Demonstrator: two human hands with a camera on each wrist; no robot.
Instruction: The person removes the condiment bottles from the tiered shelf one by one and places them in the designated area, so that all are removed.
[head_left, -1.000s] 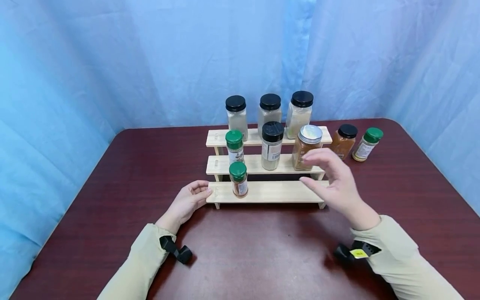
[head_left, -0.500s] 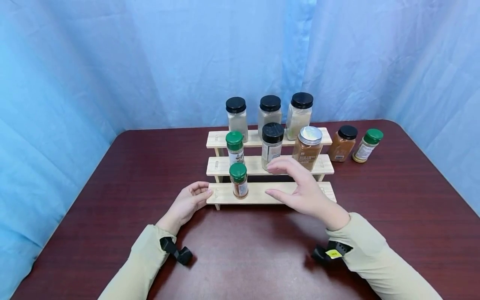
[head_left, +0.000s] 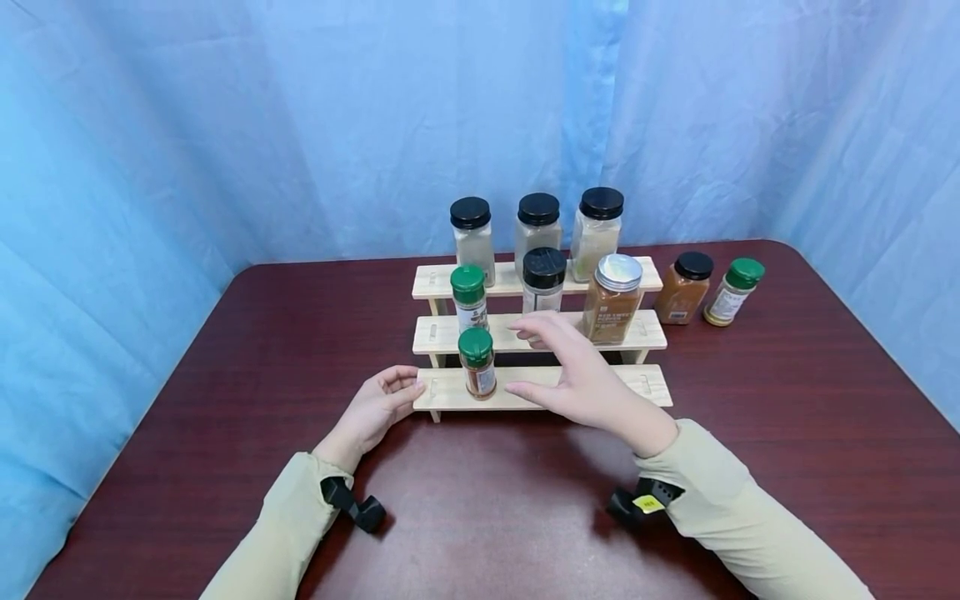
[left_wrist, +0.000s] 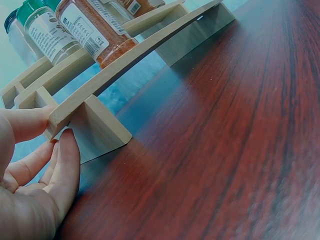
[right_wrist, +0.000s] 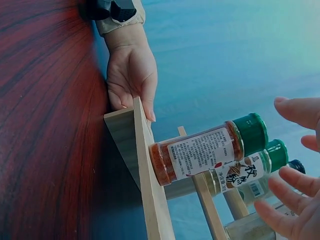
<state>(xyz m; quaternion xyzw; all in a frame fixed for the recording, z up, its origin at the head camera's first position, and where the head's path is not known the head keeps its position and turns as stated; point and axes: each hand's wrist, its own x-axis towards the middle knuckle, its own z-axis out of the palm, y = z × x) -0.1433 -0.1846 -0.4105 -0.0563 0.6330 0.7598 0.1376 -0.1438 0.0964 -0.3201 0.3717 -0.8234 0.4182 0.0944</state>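
On the bench (head_left: 487, 517) stands a three-step rack (head_left: 444, 388); seven jars (head_left: 478, 379) occupy its steps, two more jars (head_left: 681, 298) standing rightward.

Three views here: one wide, two tight
Head view looks forward and down over the dark-red wood-grain table (head_left: 225, 400), full width of the three-tier pale wooden rack (head_left: 442, 385) included. Left-wrist view's low, close and tilted, aimed along the rack's front from its left end; right-wrist's close too, rolled sideways, facing that end. Both wrist views share it, plus the green-capped clear jar of red spice (right_wrist: 195, 155).
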